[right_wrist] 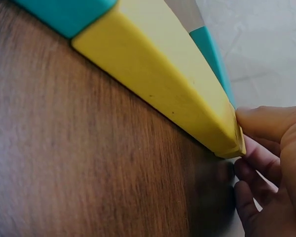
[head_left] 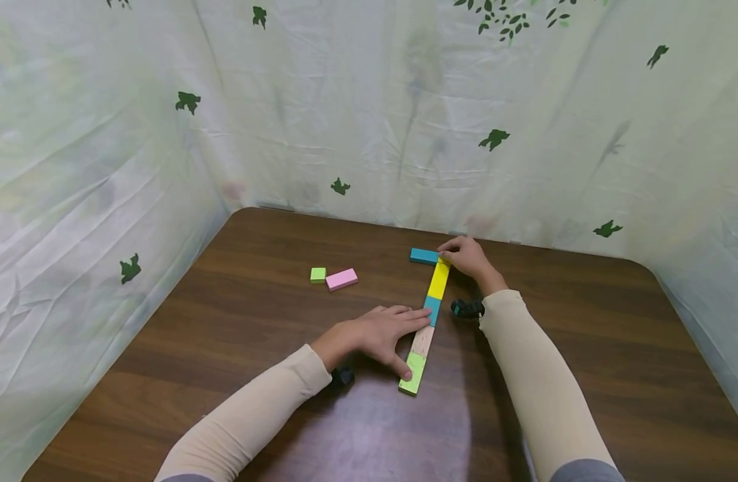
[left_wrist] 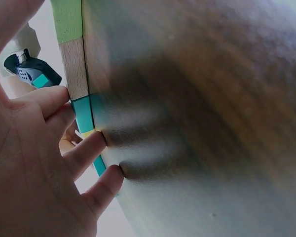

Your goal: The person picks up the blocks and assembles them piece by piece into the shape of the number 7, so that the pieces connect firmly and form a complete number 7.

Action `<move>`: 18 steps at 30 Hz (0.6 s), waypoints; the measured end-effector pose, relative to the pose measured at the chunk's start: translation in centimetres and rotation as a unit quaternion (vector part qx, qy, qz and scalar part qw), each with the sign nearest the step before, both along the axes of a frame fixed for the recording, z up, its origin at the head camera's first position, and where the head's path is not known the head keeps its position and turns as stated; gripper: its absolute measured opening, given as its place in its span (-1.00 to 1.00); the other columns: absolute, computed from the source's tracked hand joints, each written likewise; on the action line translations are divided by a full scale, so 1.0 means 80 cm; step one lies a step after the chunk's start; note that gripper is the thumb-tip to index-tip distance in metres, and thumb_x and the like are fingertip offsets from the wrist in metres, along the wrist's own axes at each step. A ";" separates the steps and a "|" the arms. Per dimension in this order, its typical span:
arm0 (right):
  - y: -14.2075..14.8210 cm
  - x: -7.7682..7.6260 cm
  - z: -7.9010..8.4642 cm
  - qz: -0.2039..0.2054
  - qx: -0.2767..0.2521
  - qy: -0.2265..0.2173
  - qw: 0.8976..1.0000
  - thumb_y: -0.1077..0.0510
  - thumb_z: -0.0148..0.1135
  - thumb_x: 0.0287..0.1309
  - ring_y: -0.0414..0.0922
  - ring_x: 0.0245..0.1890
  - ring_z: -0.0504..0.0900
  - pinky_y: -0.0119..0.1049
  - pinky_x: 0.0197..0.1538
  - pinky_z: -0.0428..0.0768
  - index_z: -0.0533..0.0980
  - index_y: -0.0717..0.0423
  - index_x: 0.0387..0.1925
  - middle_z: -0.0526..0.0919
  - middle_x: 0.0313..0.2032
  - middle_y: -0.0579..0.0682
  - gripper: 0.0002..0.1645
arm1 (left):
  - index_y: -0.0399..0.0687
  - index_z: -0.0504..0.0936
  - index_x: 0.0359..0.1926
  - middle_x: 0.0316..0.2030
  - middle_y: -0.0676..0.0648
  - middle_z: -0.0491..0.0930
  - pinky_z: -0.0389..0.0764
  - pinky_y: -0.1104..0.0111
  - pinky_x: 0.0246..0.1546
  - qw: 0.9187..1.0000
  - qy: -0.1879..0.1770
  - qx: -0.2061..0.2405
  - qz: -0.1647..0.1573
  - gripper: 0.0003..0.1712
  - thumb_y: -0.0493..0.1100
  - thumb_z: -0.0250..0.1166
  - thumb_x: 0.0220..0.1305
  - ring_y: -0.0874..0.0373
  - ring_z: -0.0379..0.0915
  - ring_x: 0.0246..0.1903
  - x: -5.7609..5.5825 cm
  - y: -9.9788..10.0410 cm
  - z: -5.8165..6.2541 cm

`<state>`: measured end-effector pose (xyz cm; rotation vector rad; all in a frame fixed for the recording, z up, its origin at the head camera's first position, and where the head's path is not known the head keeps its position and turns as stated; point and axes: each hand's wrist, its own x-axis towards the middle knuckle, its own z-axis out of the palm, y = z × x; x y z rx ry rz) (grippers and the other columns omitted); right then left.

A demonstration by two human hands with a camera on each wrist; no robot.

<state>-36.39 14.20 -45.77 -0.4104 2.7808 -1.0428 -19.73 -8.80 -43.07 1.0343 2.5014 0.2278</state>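
Observation:
A slanting row of blocks lies on the table: a light green block (head_left: 416,363) nearest, then a bare wood block (head_left: 422,340), a blue block (head_left: 432,304) and a long yellow block (head_left: 439,281). My left hand (head_left: 378,336) is spread beside it, thumb on the green block and fingertips at the blue one. At the far end my right hand (head_left: 467,258) pinches a thin yellow piece (right_wrist: 241,143) against the long yellow block's end; fingers partly hide it. Another blue block (head_left: 424,256) points left from that end.
A small green block (head_left: 318,275) and a pink block (head_left: 342,280) lie on the brown wooden table (head_left: 272,248) to the left. Behind the table's far edge hangs a pale curtain (head_left: 381,114) with green bird shapes. Each wrist carries a black device (head_left: 465,308).

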 end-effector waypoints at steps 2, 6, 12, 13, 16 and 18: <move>0.000 0.001 0.001 0.001 -0.001 -0.002 1.000 0.11 0.07 0.43 0.12 -0.02 0.54 -0.02 0.10 0.55 0.60 0.25 0.10 0.51 0.17 0.25 -0.61 | 0.23 -0.05 0.59 0.60 0.21 -0.16 0.12 -0.05 0.46 1.000 0.001 0.000 0.000 0.20 0.42 0.35 0.07 0.04 -0.14 0.57 0.000 0.000 0.000; 0.000 0.003 0.002 0.002 0.000 -0.004 1.000 0.10 0.06 0.43 0.12 -0.03 0.53 -0.02 0.10 0.55 0.60 0.24 0.10 0.50 0.17 0.25 -0.61 | 0.24 -0.05 0.59 0.60 0.22 -0.17 0.11 -0.05 0.47 1.000 -0.001 -0.001 0.001 0.20 0.42 0.35 0.07 0.05 -0.14 0.57 0.000 0.000 -0.001; 0.001 0.003 0.001 0.005 0.001 -0.006 1.000 0.10 0.06 0.44 0.12 -0.01 0.52 -0.01 0.11 0.54 0.60 0.22 0.11 0.49 0.19 0.24 -0.61 | 0.25 -0.05 0.59 0.59 0.23 -0.16 0.10 -0.06 0.47 1.000 -0.004 0.000 0.004 0.19 0.41 0.35 0.07 0.04 -0.15 0.58 0.000 0.001 -0.001; 0.001 0.003 0.001 0.006 0.001 -0.007 1.000 0.10 0.05 0.44 0.12 0.00 0.51 -0.01 0.11 0.54 0.60 0.22 0.11 0.49 0.19 0.24 -0.61 | 0.24 -0.05 0.59 0.59 0.23 -0.17 0.10 -0.06 0.47 1.000 -0.004 0.000 0.004 0.19 0.41 0.35 0.07 0.04 -0.15 0.58 0.000 0.001 -0.001; 0.001 0.002 0.001 0.007 -0.001 -0.007 1.000 0.10 0.05 0.44 0.12 0.00 0.51 -0.02 0.11 0.54 0.60 0.22 0.11 0.49 0.19 0.24 -0.61 | 0.24 -0.05 0.59 0.59 0.23 -0.17 0.10 -0.05 0.47 1.000 -0.004 -0.001 0.005 0.19 0.40 0.36 0.08 0.04 -0.15 0.58 0.000 0.001 0.000; 0.001 0.002 0.000 0.007 -0.001 -0.006 1.000 0.10 0.05 0.45 0.11 0.00 0.51 -0.02 0.11 0.54 0.60 0.22 0.11 0.50 0.19 0.24 -0.61 | 0.23 -0.04 0.58 0.59 0.22 -0.16 0.10 -0.04 0.47 1.000 -0.003 -0.001 0.005 0.19 0.40 0.36 0.08 0.04 -0.15 0.58 0.000 0.001 0.001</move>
